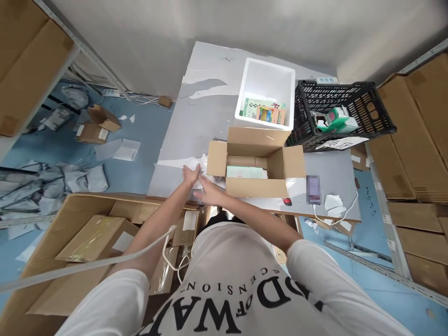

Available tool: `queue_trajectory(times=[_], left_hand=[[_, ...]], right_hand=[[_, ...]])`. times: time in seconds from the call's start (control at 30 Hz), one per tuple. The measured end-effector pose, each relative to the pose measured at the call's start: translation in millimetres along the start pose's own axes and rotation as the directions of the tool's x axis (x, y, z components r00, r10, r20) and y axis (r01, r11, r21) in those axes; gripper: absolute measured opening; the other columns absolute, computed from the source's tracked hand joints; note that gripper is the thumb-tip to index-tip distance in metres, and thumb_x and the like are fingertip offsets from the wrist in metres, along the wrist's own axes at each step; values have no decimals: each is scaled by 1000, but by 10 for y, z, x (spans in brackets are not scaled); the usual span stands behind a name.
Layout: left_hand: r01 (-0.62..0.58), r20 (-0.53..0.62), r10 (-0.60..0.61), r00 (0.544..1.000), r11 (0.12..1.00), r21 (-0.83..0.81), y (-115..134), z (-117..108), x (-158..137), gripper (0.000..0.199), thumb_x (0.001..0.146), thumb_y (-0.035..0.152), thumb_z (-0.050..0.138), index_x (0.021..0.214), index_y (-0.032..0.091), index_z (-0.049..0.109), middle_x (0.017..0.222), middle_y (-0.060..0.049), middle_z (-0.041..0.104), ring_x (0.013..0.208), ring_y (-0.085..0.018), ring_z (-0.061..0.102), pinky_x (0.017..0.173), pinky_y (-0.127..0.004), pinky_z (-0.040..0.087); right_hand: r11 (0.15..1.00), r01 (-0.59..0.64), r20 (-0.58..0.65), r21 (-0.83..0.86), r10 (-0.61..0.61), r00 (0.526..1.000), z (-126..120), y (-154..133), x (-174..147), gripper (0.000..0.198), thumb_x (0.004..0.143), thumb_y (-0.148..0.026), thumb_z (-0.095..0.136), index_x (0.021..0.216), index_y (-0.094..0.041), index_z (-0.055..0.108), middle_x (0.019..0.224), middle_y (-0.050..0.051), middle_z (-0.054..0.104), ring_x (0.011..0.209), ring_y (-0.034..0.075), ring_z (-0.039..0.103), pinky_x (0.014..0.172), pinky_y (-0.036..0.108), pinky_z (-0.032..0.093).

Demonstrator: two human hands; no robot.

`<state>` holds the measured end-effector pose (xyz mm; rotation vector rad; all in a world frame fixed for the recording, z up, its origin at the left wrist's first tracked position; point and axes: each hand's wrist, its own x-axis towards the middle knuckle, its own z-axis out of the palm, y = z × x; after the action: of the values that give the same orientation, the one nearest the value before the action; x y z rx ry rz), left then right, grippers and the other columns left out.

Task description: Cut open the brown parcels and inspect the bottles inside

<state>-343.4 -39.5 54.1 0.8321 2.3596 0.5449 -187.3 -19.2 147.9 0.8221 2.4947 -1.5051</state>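
On the desk (pixel 201 121), crumpled white wrapping (pixel 192 162) lies just left of the open carton (pixel 257 188); the left hand (pixel 191 174) meets it, pinching or not I can't tell, the right hand (pixel 210 192) spread alongside

Left of foam box (pixel 241 100), table (pixel 196 119) gives an open lane to the back edge. Cardboard box (pixel 257 188) blocks rightward from both hands (pixel 210 192), side flap (pixel 217 158) sticking out; top open from above. Crate (pixel 376 112) walls off back right; phone (pixel 314 189), cable (pixel 345 217) clutter front right.
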Motion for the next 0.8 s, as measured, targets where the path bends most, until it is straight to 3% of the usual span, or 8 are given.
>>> queue_trajectory(times=[0.1, 0.17, 0.23, 0.33, 0.43, 0.5, 0.67, 0.8], left_hand=[[-54, -307, 15, 952, 991, -120, 102, -112, -255, 70, 95, 44, 44, 148, 4, 23, 152, -24, 32, 145, -28, 28, 118, -40, 26], [-346, -401, 292, 868, 936, -69, 292, -142, -525, 69, 91, 44, 50, 147, 11, 29, 153, -20, 33, 144, -27, 29, 118, -41, 26], [-588, -196, 582, 789, 808, 32, 588, -71, -797, 62, 89, 44, 52, 143, 18, 38, 146, -15, 46, 138, -26, 39, 115, -42, 30], [-809, 288, 757, 587, 558, 184, 1079, 240, -1049, 68, 86, 48, 58, 145, 20, 39, 147, -16, 46, 139, -30, 37, 116, -47, 24], [-798, 422, 679, 601, 480, 363, 1378, 609, -1066, 84, 80, 53, 65, 149, 17, 33, 153, -21, 36, 143, -37, 29, 116, -55, 15], [-766, 436, 633, 640, 481, 425, 1430, 766, -1019, 86, 79, 51, 66, 150, 16, 31, 148, -22, 42, 137, -37, 37, 113, -55, 18], [-758, 423, 634, 647, 480, 441, 1351, 823, -972, 77, 83, 50, 62, 145, 11, 39, 123, -21, 59, 114, -34, 52, 101, -47, 30], [-769, 416, 654, 632, 463, 440, 1331, 787, -964, 73, 85, 53, 59, 141, 9, 43, 119, -19, 60, 109, -33, 52, 92, -43, 33]], right_hand=[[962, 234, 209, 143, -260, 943, -615, 237, -718, 40, 92, -39, 52, 130, -30, 60, 118, 2, 70, 107, 20, 66, 94, 33, 51], [994, 109, -1, 0, -109, 994, -1142, 517, -917, 36, 95, -35, 48, 127, -26, 62, 116, 4, 71, 101, 19, 68, 92, 32, 51], [961, -124, -182, -246, 80, 980, -1577, 854, -829, 49, 92, -25, 52, 142, -20, 49, 129, 11, 64, 106, 21, 66, 97, 35, 48], [704, -377, -12, -602, 464, 886, -1815, 1313, -420, 93, 76, -6, 66, 156, -14, 19, 151, 23, 39, 130, 32, 51, 104, 39, 43], [641, -392, 108, -660, 597, 795, -1664, 1604, -113, 112, 67, -6, 73, 157, -21, 7, 157, 23, 27, 131, 35, 50, 100, 42, 47], [634, -376, 138, -675, 610, 780, -1548, 1734, -36, 119, 67, -10, 74, 157, -23, -3, 159, 23, 22, 130, 34, 51, 99, 43, 49], [710, -192, 271, -677, 484, 832, -1628, 1982, 79, 127, 68, -12, 74, 154, -21, -18, 151, 23, 38, 128, 32, 53, 99, 38, 47], [708, -285, 195, -646, 514, 836, -1751, 2018, 196, 123, 72, -18, 74, 154, -18, -18, 155, 25, 30, 131, 30, 49, 101, 36, 45]])
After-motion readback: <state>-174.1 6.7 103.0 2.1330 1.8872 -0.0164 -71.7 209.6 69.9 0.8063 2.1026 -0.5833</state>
